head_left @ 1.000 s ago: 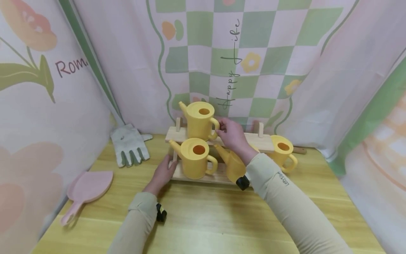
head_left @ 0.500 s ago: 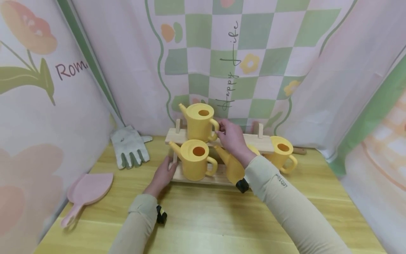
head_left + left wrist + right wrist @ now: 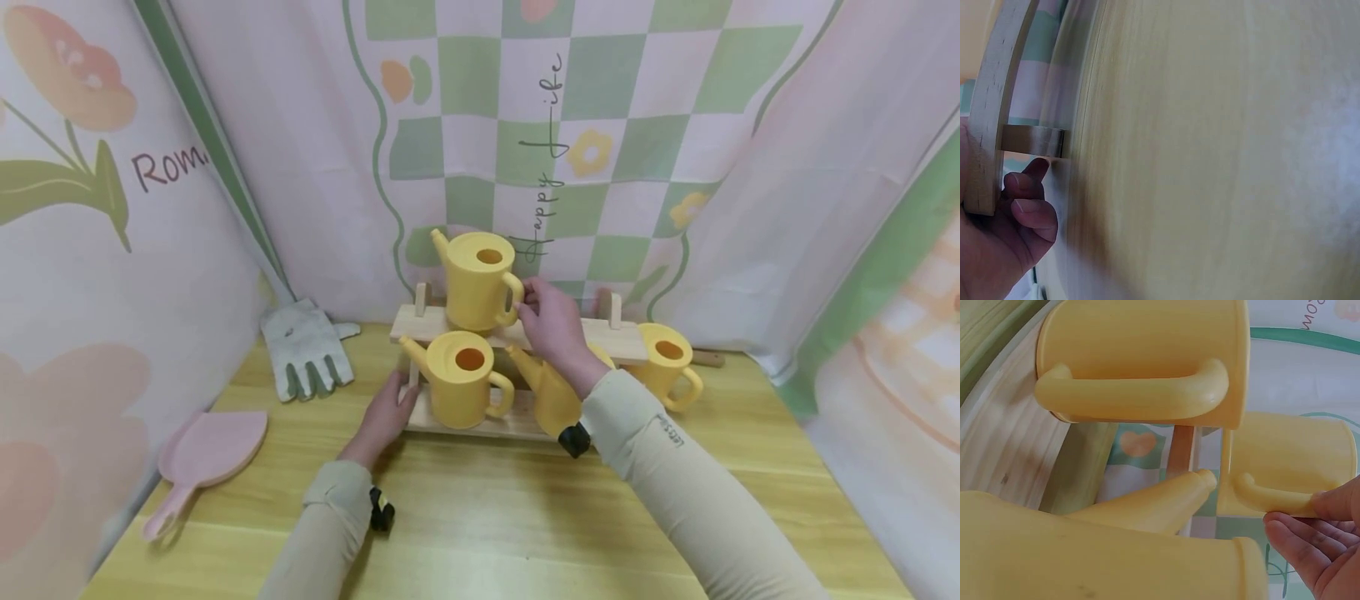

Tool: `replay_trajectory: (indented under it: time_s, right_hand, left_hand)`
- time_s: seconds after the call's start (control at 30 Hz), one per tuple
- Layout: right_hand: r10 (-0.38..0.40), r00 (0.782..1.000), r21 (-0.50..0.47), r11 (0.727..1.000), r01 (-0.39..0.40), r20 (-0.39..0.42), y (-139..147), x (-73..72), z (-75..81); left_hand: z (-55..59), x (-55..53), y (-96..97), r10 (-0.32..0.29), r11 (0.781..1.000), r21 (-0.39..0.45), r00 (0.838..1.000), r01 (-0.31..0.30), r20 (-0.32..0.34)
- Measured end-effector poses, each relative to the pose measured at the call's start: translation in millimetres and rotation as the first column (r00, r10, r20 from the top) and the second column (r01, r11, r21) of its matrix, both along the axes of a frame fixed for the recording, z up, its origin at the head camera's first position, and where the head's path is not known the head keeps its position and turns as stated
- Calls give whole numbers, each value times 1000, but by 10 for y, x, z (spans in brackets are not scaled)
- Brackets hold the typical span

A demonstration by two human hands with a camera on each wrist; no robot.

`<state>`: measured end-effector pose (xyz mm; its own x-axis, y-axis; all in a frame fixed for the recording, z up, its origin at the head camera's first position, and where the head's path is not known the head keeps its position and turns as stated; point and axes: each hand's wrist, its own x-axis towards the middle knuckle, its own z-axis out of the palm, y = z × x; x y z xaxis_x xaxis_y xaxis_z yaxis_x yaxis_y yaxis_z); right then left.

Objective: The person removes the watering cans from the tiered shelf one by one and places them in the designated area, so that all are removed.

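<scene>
A yellow watering can [image 3: 477, 287] is at the upper left of a shelf [image 3: 600, 334], its handle pinched by the right hand [image 3: 553, 321]; the left hand [image 3: 386, 412] grips the shelf's lower left end. Behind the shelf, a curtain [image 3: 468, 75] reads "Happy Life"; left of it, a cloth [image 3: 150, 283] reads "Rom".

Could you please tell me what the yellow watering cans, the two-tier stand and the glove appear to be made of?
Yellow watering cans: probably plastic with a satin finish; the walls are smooth and evenly coloured, with soft highlights.
Two-tier stand: pale wood, perhaps unvarnished; grain shows in its boards.
Glove: matte, perhaps fabric or soft leather; it looks creased, but I cannot tell which.
</scene>
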<state>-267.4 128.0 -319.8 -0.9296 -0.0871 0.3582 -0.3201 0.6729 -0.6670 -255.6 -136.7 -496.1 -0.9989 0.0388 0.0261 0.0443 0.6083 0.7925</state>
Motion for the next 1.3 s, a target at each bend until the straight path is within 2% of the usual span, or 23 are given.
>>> replay_trajectory:
  time_s: [0.57,0.8,1.3]
  right_hand:
    - [7,999,-86,996,-11,-47,161,93,152]
    - [-15,995,-53,999,9,-100,264,165,211]
    - [-9,999,-126,992,2,-54,549,306,349]
  left_hand:
    - [-20,2,6,8,1000,-4,1000,-8,2]
    - [-14,14,6,5,1000,-3,1000,-5,1]
    - [-24,9,6,7,1000,-4,1000,-7,1]
